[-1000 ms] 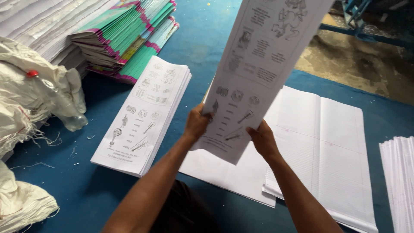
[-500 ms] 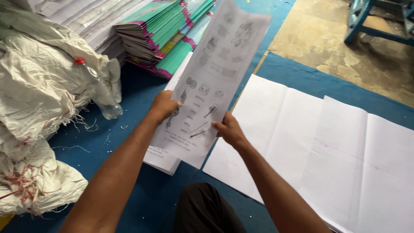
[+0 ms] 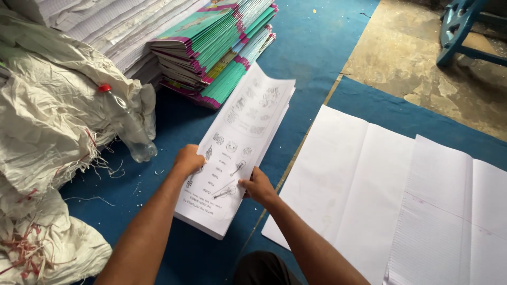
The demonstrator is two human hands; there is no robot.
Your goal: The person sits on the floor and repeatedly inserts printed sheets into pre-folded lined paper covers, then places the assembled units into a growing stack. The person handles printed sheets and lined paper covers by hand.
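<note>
1. Blue floor covering everywhere, with a patch of bare, stained concrete at the upper right and a blue chair leg in the corner. The landmark for everything below is the stack of printed worksheets in the middle.

2. Far left of the stack: crumpled white woven sacks with frayed threads, and a clear plastic bottle with a red cap lying tilted against them.

3. Up and left of the stack: piles of white ruled sheets, then a pile of green-and-pink covered notebooks whose lowest edge nearly meets the stack's far end.

4. The left hand rests on the stack's near left edge, fingers curled over the side, looks like it's steadying the pile so the sheets stay squared.

5. The stack itself lies flat on the blue covering. Its long axis runs from the person at lower left away to upper right, the near short end pointing back at them, the picture side facing up.

6. The right hand sits on the stack's near right edge, fingers pressing down on the top sheet, probably to flatten it onto the rest.

7. Right of the stack: large blank white sheets spread open, then lined sheets overlapping them further right.
</note>
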